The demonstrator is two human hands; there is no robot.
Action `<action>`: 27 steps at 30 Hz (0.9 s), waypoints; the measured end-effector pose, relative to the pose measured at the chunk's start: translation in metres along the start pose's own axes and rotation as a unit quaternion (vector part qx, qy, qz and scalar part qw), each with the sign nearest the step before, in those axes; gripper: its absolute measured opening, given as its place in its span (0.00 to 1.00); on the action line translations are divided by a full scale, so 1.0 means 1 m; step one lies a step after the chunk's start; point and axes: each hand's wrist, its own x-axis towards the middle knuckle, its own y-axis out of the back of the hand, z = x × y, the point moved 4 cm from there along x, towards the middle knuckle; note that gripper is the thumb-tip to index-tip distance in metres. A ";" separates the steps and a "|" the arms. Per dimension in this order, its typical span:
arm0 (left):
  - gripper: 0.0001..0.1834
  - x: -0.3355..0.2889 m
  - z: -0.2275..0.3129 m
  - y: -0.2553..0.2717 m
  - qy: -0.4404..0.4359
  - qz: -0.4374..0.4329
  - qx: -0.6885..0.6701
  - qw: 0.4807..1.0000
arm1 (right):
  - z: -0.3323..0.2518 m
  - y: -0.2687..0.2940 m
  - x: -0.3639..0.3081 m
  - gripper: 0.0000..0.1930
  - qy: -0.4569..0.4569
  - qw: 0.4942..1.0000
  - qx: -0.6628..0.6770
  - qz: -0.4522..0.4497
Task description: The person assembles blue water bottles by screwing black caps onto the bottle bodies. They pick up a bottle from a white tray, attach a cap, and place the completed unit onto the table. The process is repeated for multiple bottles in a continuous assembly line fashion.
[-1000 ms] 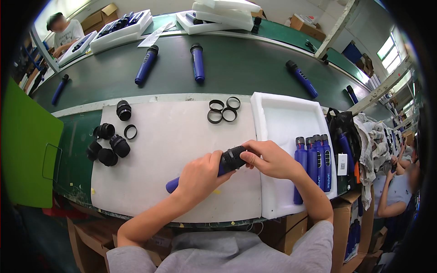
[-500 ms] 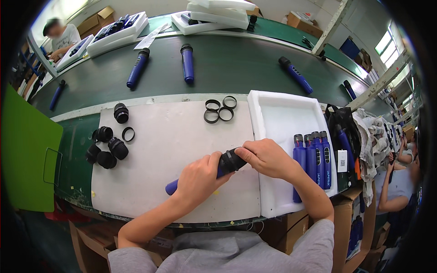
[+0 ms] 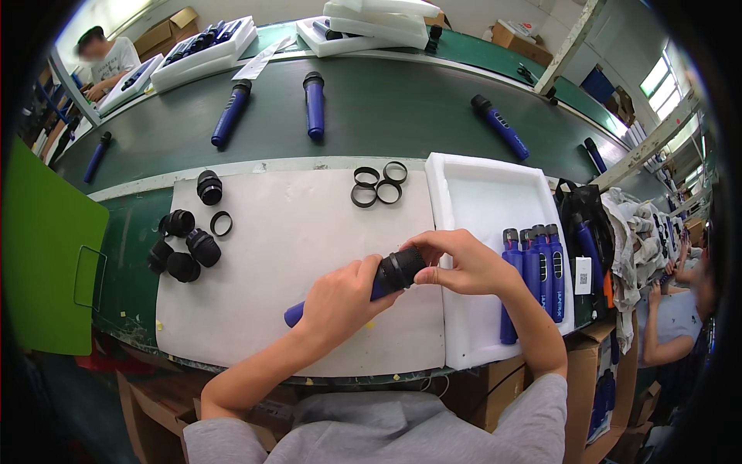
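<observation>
A blue microphone (image 3: 294, 314) with a black mesh head is held tilted above the white work sheet, its head up and to the right. My left hand (image 3: 338, 304) is wrapped round the blue body. The fingers and thumb of my right hand (image 3: 464, 267) curve loosely about the end of the black head, touching it at the fingertips. Several black microphone heads (image 3: 204, 247) lie loose on the left of the sheet, with a black ring (image 3: 221, 223) beside them. Further black rings (image 3: 365, 196) sit together at the sheet's far edge.
To the right, a white foam tray (image 3: 456, 340) holds several headless blue microphone bodies (image 3: 532, 271). Finished-looking microphones (image 3: 314, 108) lie on the green conveyor belt (image 3: 386, 100) beyond. A green panel (image 3: 50, 255) stands at left. Other people (image 3: 114, 62) sit far left and at right.
My right hand has shifted its hold on the microphone's head: the thumb has moved off the top to the lower side, and the fingers have opened out. My left hand keeps its grip.
</observation>
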 end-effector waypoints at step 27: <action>0.24 0.002 -0.002 0.004 -0.024 0.038 -0.018 0.999 | -0.010 -0.006 0.001 0.23 -0.017 0.999 -0.021 0.036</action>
